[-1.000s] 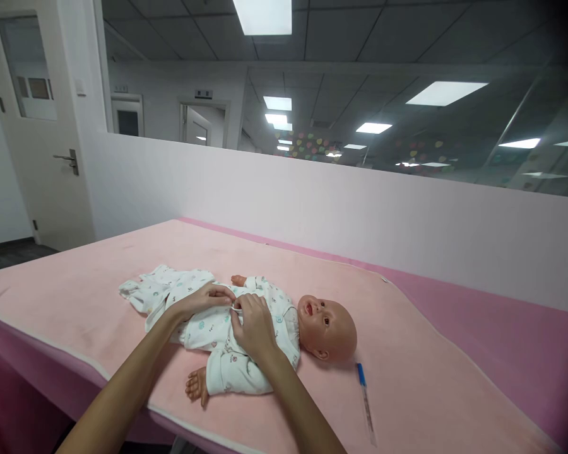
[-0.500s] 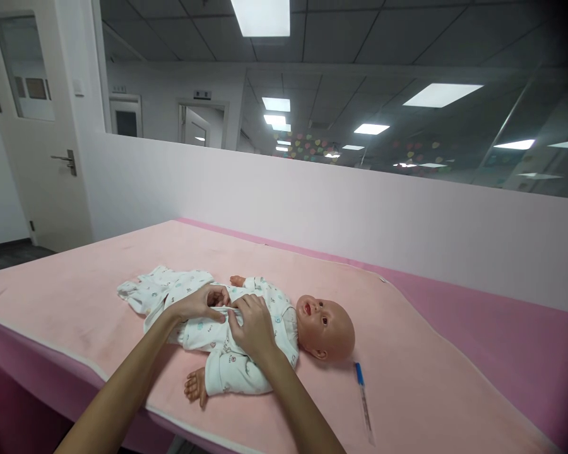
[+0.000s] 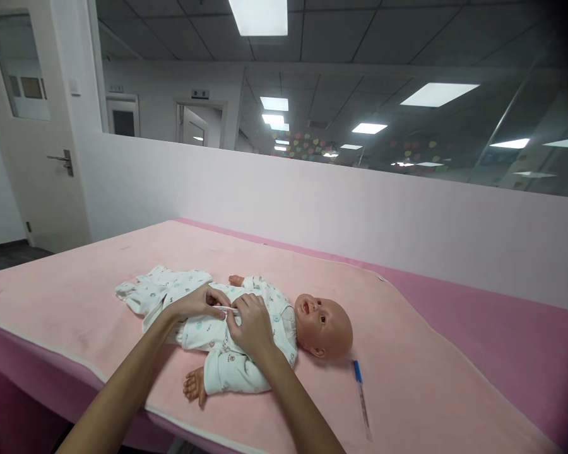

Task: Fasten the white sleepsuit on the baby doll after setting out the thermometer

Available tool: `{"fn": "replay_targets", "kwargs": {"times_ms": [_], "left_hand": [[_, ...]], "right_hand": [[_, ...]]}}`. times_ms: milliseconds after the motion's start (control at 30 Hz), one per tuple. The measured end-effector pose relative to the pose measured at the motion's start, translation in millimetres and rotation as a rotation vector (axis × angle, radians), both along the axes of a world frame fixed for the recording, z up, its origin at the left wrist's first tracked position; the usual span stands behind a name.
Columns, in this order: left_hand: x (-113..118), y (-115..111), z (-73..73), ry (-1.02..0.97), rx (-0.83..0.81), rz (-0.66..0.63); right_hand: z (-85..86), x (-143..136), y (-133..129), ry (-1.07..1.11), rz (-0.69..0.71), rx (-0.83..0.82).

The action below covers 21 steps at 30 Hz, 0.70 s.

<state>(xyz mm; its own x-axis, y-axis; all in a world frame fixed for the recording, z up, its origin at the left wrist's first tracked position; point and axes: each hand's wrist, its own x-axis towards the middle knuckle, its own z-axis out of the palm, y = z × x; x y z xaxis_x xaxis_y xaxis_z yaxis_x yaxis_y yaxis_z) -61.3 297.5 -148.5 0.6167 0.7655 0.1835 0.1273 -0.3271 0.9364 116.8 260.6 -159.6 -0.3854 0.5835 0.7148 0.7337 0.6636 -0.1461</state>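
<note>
A baby doll [image 3: 324, 326] lies on its back on the pink padded table, its head toward the right. It wears a white printed baby outfit [image 3: 203, 335] with long sleeves and legs. Over the doll's belly, my left hand [image 3: 199, 301] pinches the front edge of the outfit between thumb and fingers. Just to the right, my right hand [image 3: 252, 321] grips the same white edge, thumb below and fingers above. The strip of cloth stretches between both hands. Whatever fastening sits under my fingertips is hidden.
A clear thermometer-like stick with a blue cap [image 3: 361, 397] lies on the pink table cover [image 3: 430, 391], right of the doll's head. Behind the table runs a low white wall [image 3: 360, 214] with a window above it. A door [image 3: 38, 139] stands at the far left.
Both hands keep their hold on the outfit, with only slight finger movement. The whole view has shifted very slightly; the doll and stick lie as before.
</note>
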Motion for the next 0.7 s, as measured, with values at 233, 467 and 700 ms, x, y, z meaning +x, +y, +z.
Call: {"fn": "replay_targets", "kwargs": {"times_ms": [233, 467, 700], "left_hand": [[-0.2, -0.7, 2.8, 0.02, 0.003, -0.021], [-1.0, -2.1, 4.9, 0.029, -0.008, -0.06], [-1.7, -1.5, 6.4, 0.051, -0.02, -0.04]], "right_hand": [[-0.2, -0.4, 0.0, 0.007, 0.003, 0.0], [0.0, -0.7, -0.4, 0.007, -0.004, -0.012], [-0.2, 0.0, 0.2, -0.011, -0.002, -0.01]]}}
